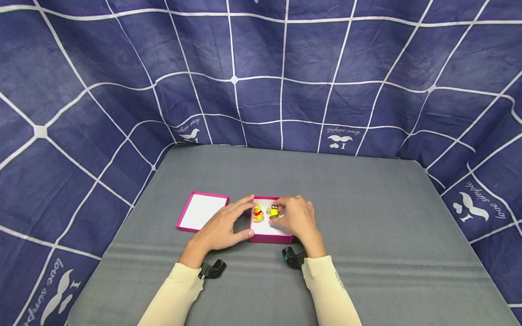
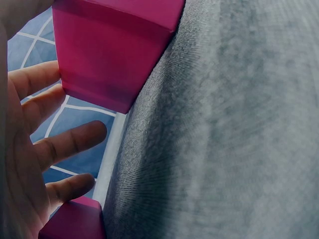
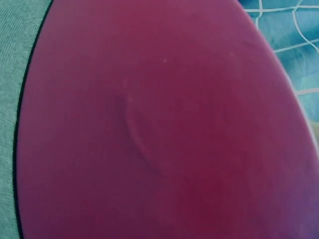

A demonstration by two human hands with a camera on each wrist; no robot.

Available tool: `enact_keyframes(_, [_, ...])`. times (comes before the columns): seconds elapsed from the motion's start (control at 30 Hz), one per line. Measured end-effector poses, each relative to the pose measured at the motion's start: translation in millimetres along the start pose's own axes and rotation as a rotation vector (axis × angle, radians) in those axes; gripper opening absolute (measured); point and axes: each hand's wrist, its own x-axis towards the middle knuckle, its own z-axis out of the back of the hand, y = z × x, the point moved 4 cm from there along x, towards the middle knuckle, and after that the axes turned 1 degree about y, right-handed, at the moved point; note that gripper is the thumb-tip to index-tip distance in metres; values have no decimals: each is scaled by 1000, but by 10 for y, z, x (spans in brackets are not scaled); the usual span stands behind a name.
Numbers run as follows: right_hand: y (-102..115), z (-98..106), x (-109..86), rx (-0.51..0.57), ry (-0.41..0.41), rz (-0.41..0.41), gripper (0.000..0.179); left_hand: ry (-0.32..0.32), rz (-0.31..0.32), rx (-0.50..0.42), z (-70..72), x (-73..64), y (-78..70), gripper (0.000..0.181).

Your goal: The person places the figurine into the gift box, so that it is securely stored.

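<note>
An open magenta box point(image 1: 271, 239) with a white inside sits on the grey table. In it, a yellow bear figurine point(image 1: 258, 214) with a red top stands at the left. Beside it is a yellow-green figurine point(image 1: 274, 211) with a black head and pale eyes, which my right hand point(image 1: 297, 217) pinches between thumb and fingers. My left hand point(image 1: 224, 227) spans the box's left side, its fingertips at the far corner and its thumb by the near one. Its fingers point(image 2: 75, 142) look spread and fairly straight in the left wrist view. The box wall point(image 3: 164, 124) fills the right wrist view, hiding the right hand.
The box lid point(image 1: 204, 212), magenta-rimmed and white inside, lies to the left behind my left hand. A grey cloth point(image 1: 367, 226) covers the table. Blue curtains point(image 1: 310, 54) with white grid lines hang around its back and sides.
</note>
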Motion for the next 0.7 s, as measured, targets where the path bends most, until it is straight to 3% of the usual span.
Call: enact_keyframes(0.7, [56, -51, -39, -54, -18, 40, 56, -12, 13, 10, -6, -17, -5, 74])
